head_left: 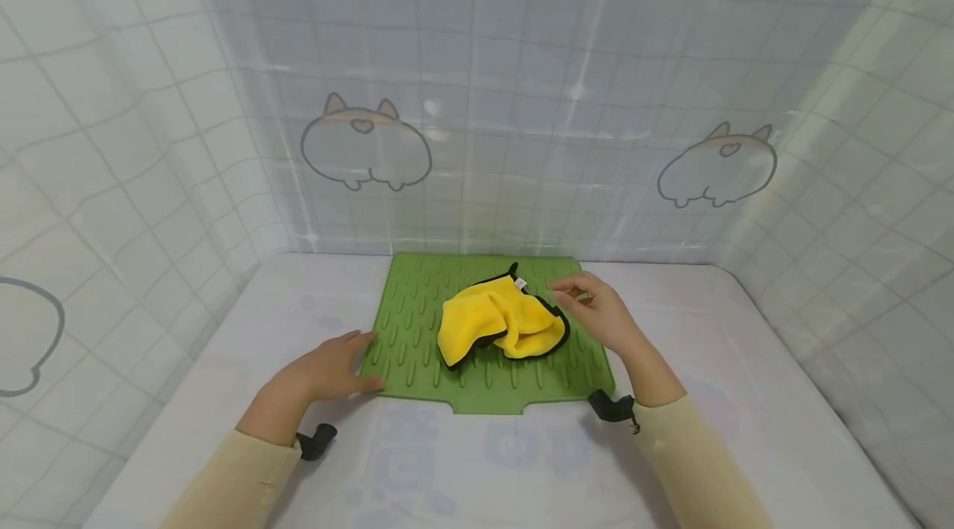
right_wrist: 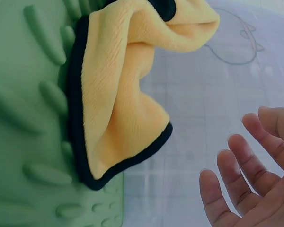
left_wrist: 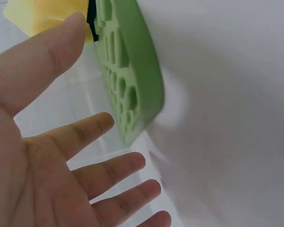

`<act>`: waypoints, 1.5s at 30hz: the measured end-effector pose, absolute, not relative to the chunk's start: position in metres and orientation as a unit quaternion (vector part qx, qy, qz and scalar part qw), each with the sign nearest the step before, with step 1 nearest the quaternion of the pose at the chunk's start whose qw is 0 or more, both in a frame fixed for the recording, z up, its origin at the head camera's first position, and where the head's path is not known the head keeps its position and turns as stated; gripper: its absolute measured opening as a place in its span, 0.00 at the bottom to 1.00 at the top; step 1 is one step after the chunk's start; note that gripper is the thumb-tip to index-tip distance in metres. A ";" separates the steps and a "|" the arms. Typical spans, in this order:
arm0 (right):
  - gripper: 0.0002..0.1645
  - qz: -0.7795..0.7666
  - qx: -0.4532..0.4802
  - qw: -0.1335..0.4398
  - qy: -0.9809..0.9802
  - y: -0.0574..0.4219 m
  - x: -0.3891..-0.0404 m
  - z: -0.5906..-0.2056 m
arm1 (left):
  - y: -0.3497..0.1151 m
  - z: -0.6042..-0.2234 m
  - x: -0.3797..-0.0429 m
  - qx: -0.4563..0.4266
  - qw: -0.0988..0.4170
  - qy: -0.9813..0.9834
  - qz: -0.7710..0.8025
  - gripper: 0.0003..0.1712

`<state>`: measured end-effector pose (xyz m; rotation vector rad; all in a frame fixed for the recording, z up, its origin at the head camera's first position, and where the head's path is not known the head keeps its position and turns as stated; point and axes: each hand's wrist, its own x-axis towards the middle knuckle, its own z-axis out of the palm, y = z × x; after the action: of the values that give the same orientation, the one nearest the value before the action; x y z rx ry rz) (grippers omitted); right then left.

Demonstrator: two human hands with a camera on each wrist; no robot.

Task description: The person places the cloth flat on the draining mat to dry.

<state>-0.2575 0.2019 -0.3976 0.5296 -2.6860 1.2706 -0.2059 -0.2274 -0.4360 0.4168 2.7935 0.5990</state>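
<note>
A yellow cloth (head_left: 495,318) with black edging and a small white tag lies crumpled on a green ridged mat (head_left: 406,367). My left hand (head_left: 328,367) is spread at the mat's left edge, its fingers apart and holding nothing. In the left wrist view that hand (left_wrist: 42,156) shows its palm beside the mat's thick rim (left_wrist: 149,75). Over the mat's right side is my right hand (head_left: 599,314), close to the cloth's right end. The right wrist view shows its fingers (right_wrist: 234,175) loosely bent and apart from the cloth (right_wrist: 118,94), with nothing in them.
The mat lies on a white table surface (head_left: 693,347) with faint printed patterns. Pale grid-patterned sheeting (head_left: 507,98) with cartoon animal drawings stands behind and on both sides. A dark wrist device (head_left: 613,406) sits by the right sleeve and another (head_left: 316,442) by the left.
</note>
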 end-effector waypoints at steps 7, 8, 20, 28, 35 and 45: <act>0.15 0.416 0.167 0.059 -0.892 0.213 -0.259 -0.404 | -0.218 -0.430 -0.208 0.144 0.117 0.954 0.237 0.49; 0.15 0.415 0.165 0.058 -0.893 0.214 -0.258 -0.404 | -0.217 -0.430 -0.209 0.146 0.114 0.954 0.238 0.49; 0.14 0.411 0.159 0.049 -0.896 0.220 -0.259 -0.412 | -0.196 -0.427 -0.218 0.176 0.079 0.942 0.274 0.43; 0.15 0.419 0.163 0.039 -0.892 0.217 -0.262 -0.415 | -0.177 -0.428 -0.223 0.183 0.068 0.930 0.312 0.43; 0.16 0.426 0.166 0.019 -0.889 0.214 -0.269 -0.425 | -0.162 -0.433 -0.227 0.180 0.084 0.914 0.354 0.44; 0.15 0.423 0.174 -0.042 -0.888 0.206 -0.277 -0.430 | -0.144 -0.437 -0.234 0.192 0.071 0.903 0.378 0.41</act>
<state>-0.2772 0.2061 -0.4303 0.5607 -2.8687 1.3661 -0.2336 -0.1440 -0.4370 0.5767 2.7155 1.1382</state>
